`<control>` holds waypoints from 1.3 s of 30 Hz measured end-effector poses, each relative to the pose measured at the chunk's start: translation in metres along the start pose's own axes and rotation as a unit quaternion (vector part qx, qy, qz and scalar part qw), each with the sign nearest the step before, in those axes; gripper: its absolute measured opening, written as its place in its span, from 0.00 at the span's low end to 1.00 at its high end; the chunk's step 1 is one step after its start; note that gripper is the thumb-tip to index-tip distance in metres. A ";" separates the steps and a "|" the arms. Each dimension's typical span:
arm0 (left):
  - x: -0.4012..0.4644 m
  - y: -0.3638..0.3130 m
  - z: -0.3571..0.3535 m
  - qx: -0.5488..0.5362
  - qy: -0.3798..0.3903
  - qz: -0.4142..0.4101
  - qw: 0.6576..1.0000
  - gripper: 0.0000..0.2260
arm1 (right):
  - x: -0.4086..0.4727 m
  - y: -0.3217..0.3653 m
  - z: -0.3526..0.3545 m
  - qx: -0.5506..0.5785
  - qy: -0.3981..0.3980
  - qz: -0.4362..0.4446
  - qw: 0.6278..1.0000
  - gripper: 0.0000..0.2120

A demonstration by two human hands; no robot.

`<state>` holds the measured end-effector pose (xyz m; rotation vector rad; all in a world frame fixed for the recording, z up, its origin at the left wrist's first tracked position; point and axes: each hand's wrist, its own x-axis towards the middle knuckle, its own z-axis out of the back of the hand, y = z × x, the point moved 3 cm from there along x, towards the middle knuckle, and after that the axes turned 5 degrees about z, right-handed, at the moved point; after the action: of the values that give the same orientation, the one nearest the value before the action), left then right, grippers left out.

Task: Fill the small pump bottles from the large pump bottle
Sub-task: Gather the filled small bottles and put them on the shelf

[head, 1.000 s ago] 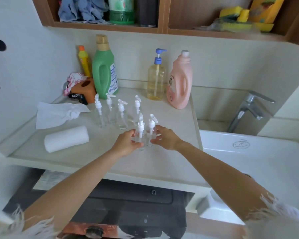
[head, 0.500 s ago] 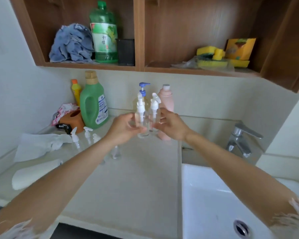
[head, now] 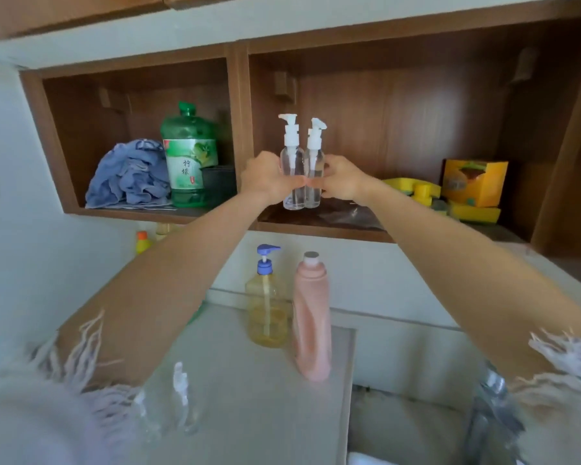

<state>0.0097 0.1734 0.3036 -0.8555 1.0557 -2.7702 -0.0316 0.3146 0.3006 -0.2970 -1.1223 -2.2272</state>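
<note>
left hand: wrapped round the left small pump bottle, now lifted way up from the bench to shelf height
right hand: gripping the other small pump bottle, the two bottles touching side by side between the hands
below the hands: large pump bottle with the blue pump, hasn't budged, pink bottle just beside it
way down by the left arm: more small bottles, blurry
left of the hands: green jug, blue cloth

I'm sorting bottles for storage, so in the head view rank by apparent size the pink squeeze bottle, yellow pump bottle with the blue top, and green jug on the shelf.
1. Pink squeeze bottle
2. Yellow pump bottle with the blue top
3. Green jug

The green jug stands farther away, so its rank is unsure.
</note>
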 end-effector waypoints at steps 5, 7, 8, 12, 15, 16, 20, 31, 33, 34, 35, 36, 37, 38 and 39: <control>0.032 0.001 -0.030 0.030 -0.007 0.041 0.999 0.20 | 0.041 -0.028 0.003 -0.057 0.016 -0.054 0.997 0.04; 0.040 0.004 -0.039 0.056 -0.021 0.055 0.997 0.21 | 0.052 -0.035 0.002 -0.075 0.021 -0.079 0.994 0.05; 0.041 0.008 -0.043 0.065 -0.024 0.060 0.996 0.20 | 0.057 -0.038 -0.001 -0.089 0.014 -0.085 0.992 0.07; 0.044 0.016 -0.055 0.082 -0.049 0.076 0.993 0.18 | 0.071 -0.045 -0.010 -0.180 -0.021 -0.091 0.979 0.12; 0.046 0.014 -0.057 0.098 -0.044 0.092 0.990 0.16 | 0.076 -0.049 -0.015 -0.224 -0.022 -0.112 0.968 0.16; 0.046 0.013 -0.057 0.116 -0.042 0.091 0.988 0.16 | 0.077 -0.049 -0.016 -0.231 -0.025 -0.114 0.966 0.16; 0.046 0.016 -0.061 0.190 -0.044 0.097 0.976 0.14 | 0.087 -0.045 -0.023 -0.199 -0.027 -0.112 0.973 0.15; 0.041 0.016 -0.066 0.208 -0.034 0.048 0.976 0.14 | 0.082 -0.041 -0.029 -0.159 0.035 -0.098 0.982 0.12; 0.038 0.015 -0.063 0.208 -0.026 0.041 0.977 0.14 | 0.081 -0.041 -0.029 -0.142 0.031 -0.096 0.985 0.13; 0.036 0.015 -0.062 0.206 -0.019 0.042 0.978 0.14 | 0.079 -0.041 -0.029 -0.134 0.031 -0.095 0.986 0.14; 0.034 0.016 -0.060 0.200 -0.008 0.043 0.979 0.14 | 0.076 -0.039 -0.029 -0.127 0.033 -0.093 0.987 0.15; 0.031 0.017 -0.057 0.196 0.002 0.042 0.980 0.14 | 0.074 -0.037 -0.029 -0.120 0.034 -0.090 0.988 0.16; 0.028 0.016 -0.053 0.190 0.010 0.037 0.981 0.14 | 0.071 -0.035 -0.028 -0.112 0.034 -0.087 0.989 0.18; 0.025 0.015 -0.049 0.186 0.017 0.024 0.982 0.14 | 0.069 -0.032 -0.025 -0.101 0.032 -0.082 0.991 0.19; 0.020 0.016 -0.042 0.183 0.025 0.010 0.983 0.14 | 0.064 -0.029 -0.024 -0.089 0.028 -0.079 0.992 0.21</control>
<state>-0.0315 0.1813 0.2772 -0.7232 0.5233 -2.8472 -0.0979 0.2815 0.2960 -0.2241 -0.9480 -2.4664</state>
